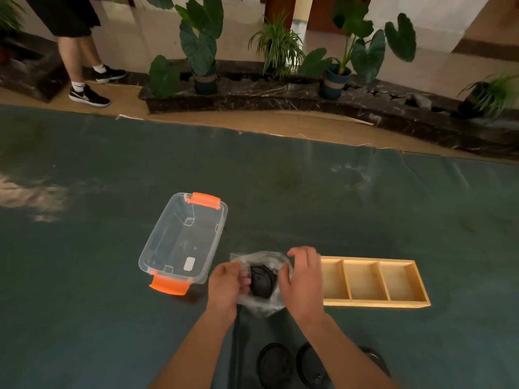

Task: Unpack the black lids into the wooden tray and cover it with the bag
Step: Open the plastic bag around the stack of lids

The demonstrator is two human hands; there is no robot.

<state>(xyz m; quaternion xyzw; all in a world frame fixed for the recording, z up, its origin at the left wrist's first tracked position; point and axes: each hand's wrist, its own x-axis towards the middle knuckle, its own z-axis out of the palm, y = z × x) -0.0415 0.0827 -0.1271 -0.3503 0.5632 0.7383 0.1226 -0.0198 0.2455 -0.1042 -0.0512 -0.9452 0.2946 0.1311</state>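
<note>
Black lids point(262, 282) are sitting inside the clear bag point(261, 301), which I am holding up just beside the near-left end of the wooden tray point(376, 303). My left hand point(226, 287) is gripping the bag's left side, fingers reaching toward the dark stack inside, while my right hand point(303, 279) is pinching the bag's right edge and spreading the mouth open. Neither hand is loose; both are clamped on plastic.

I am judging this as the unpacking step, barely begun as far as the tray goes: all three of its compartments are showing bare wood. Next I will need to draw the stack out through the opening with the left fingers while the right is keeping the bag taut, then carry it rightward into a compartment.

Nearer to me than the tray, three dark round lids point(275, 366) are lying on the green table cover point(84, 276). Left of the tray, beyond the bag, a clear plastic bin point(157, 248) with orange latches is standing open.
</note>
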